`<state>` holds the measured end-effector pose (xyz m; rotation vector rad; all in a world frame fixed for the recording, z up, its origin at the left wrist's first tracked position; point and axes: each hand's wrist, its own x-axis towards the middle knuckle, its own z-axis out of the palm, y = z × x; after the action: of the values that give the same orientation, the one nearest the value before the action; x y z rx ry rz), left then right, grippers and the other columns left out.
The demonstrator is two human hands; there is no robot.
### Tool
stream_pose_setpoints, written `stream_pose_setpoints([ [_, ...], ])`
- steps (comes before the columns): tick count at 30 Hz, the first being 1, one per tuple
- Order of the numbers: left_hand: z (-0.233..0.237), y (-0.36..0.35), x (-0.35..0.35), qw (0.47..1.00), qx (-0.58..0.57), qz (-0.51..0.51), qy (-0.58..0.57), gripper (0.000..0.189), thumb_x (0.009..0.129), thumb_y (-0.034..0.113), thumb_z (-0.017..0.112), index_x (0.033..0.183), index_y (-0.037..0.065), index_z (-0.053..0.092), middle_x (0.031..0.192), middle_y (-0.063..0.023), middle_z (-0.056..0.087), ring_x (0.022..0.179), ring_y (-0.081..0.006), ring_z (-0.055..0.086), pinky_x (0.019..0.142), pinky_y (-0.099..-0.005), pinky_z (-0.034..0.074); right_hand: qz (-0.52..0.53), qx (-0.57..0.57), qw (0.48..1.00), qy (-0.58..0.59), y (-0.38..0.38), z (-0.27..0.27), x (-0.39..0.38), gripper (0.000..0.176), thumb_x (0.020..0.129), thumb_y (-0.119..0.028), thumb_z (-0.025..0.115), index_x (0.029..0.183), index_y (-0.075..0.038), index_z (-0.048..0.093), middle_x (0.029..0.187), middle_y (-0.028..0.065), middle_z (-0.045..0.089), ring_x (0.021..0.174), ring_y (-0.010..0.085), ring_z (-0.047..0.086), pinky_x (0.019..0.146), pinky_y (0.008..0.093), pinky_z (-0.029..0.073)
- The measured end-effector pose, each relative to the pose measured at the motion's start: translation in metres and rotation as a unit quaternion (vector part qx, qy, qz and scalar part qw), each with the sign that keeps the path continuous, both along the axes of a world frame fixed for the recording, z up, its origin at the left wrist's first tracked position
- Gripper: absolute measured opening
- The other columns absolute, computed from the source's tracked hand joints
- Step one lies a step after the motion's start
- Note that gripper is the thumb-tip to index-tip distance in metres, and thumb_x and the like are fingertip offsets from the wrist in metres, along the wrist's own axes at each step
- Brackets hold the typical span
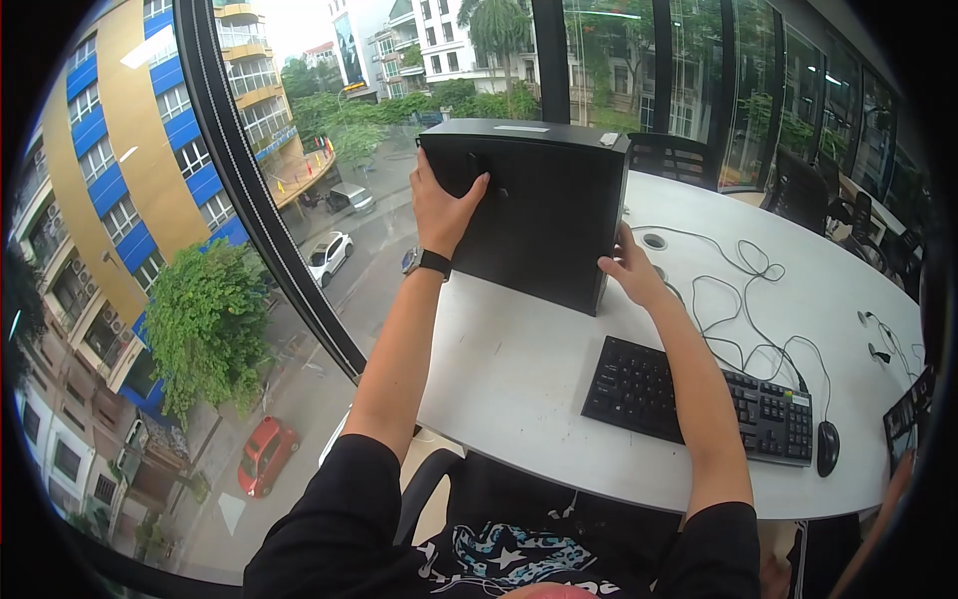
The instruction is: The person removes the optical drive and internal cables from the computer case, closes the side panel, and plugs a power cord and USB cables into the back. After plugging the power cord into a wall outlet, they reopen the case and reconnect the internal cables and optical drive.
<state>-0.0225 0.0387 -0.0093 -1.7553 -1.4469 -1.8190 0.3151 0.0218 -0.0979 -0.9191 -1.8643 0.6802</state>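
A black desktop computer tower [534, 225] stands upright on the white table, its broad side panel facing me. My left hand [446, 205] grips its left edge near the top, with the thumb spread over the panel and the fingers partly hidden round the edge. On the opposite side, my right hand [632, 270] holds the tower's lower right edge, the thumb in front and the fingers round the side. Below my right forearm lies a black keyboard [773, 417], partly covered by that arm. A black mouse [827, 448] rests beside its right end.
Loose black cables [743, 299] trail over the white table [509, 399] right of the tower. Dark chairs [674, 160] stand beyond it. Tall windows border the left and back. At the lower right, another person's hand [901, 479] is near a phone-like screen [906, 419].
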Motion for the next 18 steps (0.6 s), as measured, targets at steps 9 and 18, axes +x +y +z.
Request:
stream_pose_setpoints([
  [9,0.0008,-0.0012,0.0028,1.0,0.006,0.025,-0.004,0.115,0.074,0.047,0.085,0.154,-0.01,0.024,0.136,-0.0287,0.049,0.127,-0.0433,0.053,0.105,-0.0465,0.046,0.011,0.023,1.0,0.008,0.006,-0.0046,0.0002,0.092,0.093,-0.04,0.073,0.158,0.0,0.021,0.13,0.0218,0.057,0.109,0.0279,0.063,0.094,0.0381,0.053],
  [18,0.0077,-0.0022,0.001,0.999,-0.042,0.031,0.004,0.119,0.073,0.047,0.084,0.155,-0.011,0.021,0.135,-0.0297,0.048,0.124,-0.0441,0.054,0.103,-0.0456,0.048,0.011,0.016,1.0,-0.008,0.0027,-0.0016,-0.0001,0.094,0.093,-0.048,0.07,0.158,0.0,0.021,0.127,0.0211,0.058,0.108,0.028,0.063,0.093,0.0382,0.053],
])
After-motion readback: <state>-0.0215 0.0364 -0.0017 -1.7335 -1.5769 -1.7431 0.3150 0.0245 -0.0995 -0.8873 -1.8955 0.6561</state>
